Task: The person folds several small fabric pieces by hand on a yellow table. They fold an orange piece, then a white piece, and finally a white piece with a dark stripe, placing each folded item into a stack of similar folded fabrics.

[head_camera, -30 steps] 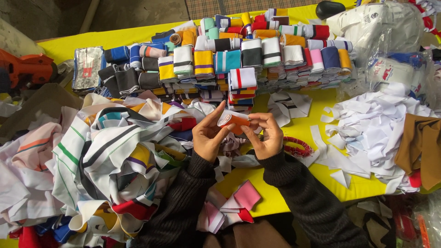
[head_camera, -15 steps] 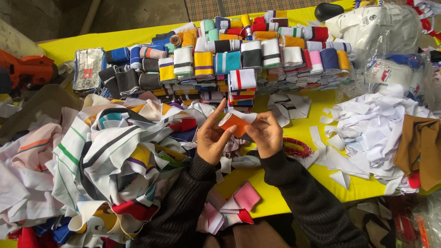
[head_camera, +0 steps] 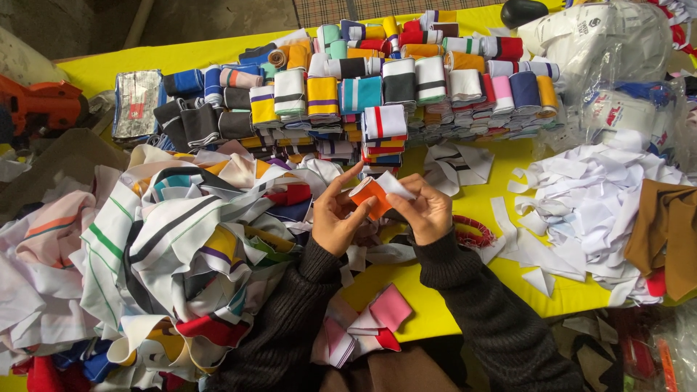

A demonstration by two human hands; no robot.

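Holding: small orange-and-white knit strip [head_camera: 374,194] pinched betw. both hands, above yellow table [head_camera: 465,210], just in front of stacked rolls.
Left hand [head_camera: 335,218]: fingers closed on strip's orange end, thumb on top; index finger raised, pointing up toward rolls.
Right hand [head_camera: 428,210]: fingers closed on white end of same strip, thumb side pressing fold.
Step in hand (judged): folding or rolling strip into a compact bundle, approx. mid-fold; orange part doubled over, white flap sticking out at top right.
Next move calls for (judged): keeping both pinches tight so fold doesn't spring open, edges lined up, white flap tucked in; then a free slot among rolls.
Rolls [head_camera: 385,123]: rows of folded striped bundles, many colours, across far side of table, touching each other; red/white one nearest to hands.
Loose pile [head_camera: 167,247]: big heap of unfolded striped collars/cuffs, left of hands, spilling over table edge.
White scraps [head_camera: 581,218]: heap of white fabric pieces, right of hands, well apart from strip.
Red ring [head_camera: 472,232]: red ribbed band lying just beside right wrist, partly behind hand.
Pink pieces [head_camera: 377,316]: pink/white strips betw. the two forearms, near table edge.
Hidden/unclear: strip's full length, covered by fingers; no. of folds can't tell. Palm sides of both hands unseen. Plastic bags [head_camera: 610,43] top right: contents hard to make out. Orange object [head_camera: 40,105] far left cut off by frame, kind unclear.
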